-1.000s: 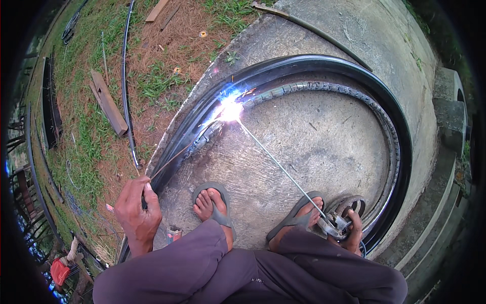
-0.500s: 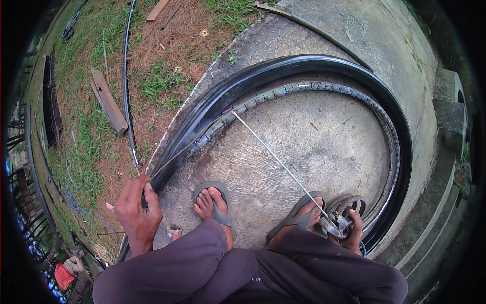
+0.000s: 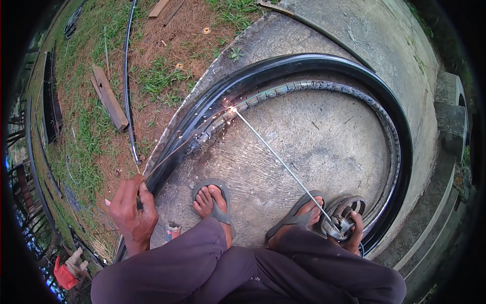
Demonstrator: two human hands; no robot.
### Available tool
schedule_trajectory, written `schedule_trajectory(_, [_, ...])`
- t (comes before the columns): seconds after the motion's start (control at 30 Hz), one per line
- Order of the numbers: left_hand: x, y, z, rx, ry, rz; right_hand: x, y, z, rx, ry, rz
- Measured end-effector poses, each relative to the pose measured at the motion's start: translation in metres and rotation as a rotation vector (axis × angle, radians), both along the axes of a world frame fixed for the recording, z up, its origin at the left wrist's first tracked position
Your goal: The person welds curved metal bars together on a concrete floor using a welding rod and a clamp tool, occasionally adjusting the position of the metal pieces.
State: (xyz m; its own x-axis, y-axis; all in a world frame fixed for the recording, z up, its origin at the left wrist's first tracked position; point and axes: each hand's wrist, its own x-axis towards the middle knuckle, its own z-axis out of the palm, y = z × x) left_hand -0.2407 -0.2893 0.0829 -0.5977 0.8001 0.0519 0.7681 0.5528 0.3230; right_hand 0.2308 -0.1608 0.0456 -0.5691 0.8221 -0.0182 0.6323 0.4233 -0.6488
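Lower left, my left hand [image 3: 132, 215] pinches a thin copper-coloured rod [image 3: 172, 152] that reaches up to a notched, curved steel strip [image 3: 344, 88]. At lower right my right hand [image 3: 353, 230] grips a metal electrode holder [image 3: 338, 223], from which a long pale electrode [image 3: 273, 152] runs to the same spot on the strip, where small orange sparks [image 3: 232, 110] scatter. The strip bends round inside a larger black curved tube [image 3: 402, 152], both lying on concrete. My feet in grey sandals [image 3: 217, 207] are inside the curve.
Grass and dry needles at left hold wooden boards [image 3: 109, 99] and long dark pipes [image 3: 128, 76]. Another pipe [image 3: 329, 35] lies along the top of the concrete slab [image 3: 374, 35]. Concrete steps [image 3: 440, 172] edge the right side; a red cloth [image 3: 65, 273] is at lower left.
The bright blue-white arc from a second ago is gone. Scattered orange sparks now show at the electrode tip, and my left hand has shifted slightly left.
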Motion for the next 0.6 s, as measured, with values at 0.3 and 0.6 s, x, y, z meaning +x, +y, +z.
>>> schedule_trajectory(0.3, [0.003, -0.067, 0.035, -0.169, 0.086, 0.085, -0.023, 0.020, 0.005, 0.077, 0.015, 0.196])
schedule_trajectory(0.6, [0.010, -0.064, 0.013, -0.102, 0.080, 0.094, -0.015, 0.018, 0.004, 0.018, -0.065, 0.213])
